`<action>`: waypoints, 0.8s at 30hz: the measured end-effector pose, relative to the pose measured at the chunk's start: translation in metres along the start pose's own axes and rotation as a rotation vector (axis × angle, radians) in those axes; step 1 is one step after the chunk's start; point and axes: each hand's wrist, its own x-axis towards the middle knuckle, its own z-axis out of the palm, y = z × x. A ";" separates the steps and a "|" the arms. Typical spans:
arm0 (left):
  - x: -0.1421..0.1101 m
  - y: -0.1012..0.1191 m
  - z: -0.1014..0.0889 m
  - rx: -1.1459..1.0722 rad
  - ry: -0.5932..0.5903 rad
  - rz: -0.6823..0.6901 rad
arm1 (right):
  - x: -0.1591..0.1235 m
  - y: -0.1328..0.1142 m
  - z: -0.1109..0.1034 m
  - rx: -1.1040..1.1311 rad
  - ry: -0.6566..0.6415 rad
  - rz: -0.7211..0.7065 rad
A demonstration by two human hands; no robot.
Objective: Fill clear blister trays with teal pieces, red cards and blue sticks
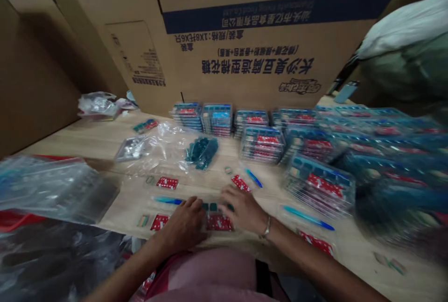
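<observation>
Both my hands rest on a clear plastic tray at the table's near edge; it holds a red card and small teal pieces. My left hand lies on the tray's left end with fingers curled down over it. My right hand covers the tray's right end, fingers bent and pressing on top; a bracelet is on that wrist. Loose red cards and blue pens lie around the hands. A clear bag of teal pieces sits just beyond.
Stacks of filled clear trays crowd the middle and right of the wooden table. Large cardboard boxes wall the back and left. Crumpled clear bags lie at the left. A person in green is at the right.
</observation>
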 end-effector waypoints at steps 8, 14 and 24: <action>0.018 -0.003 0.003 -0.012 0.031 0.104 | 0.009 0.052 -0.004 -0.185 -0.105 0.376; 0.024 -0.005 0.012 0.014 0.074 0.196 | -0.015 0.039 -0.013 -0.223 0.046 0.247; 0.115 -0.018 0.000 0.009 0.057 0.146 | -0.053 0.005 -0.037 -0.082 0.277 0.018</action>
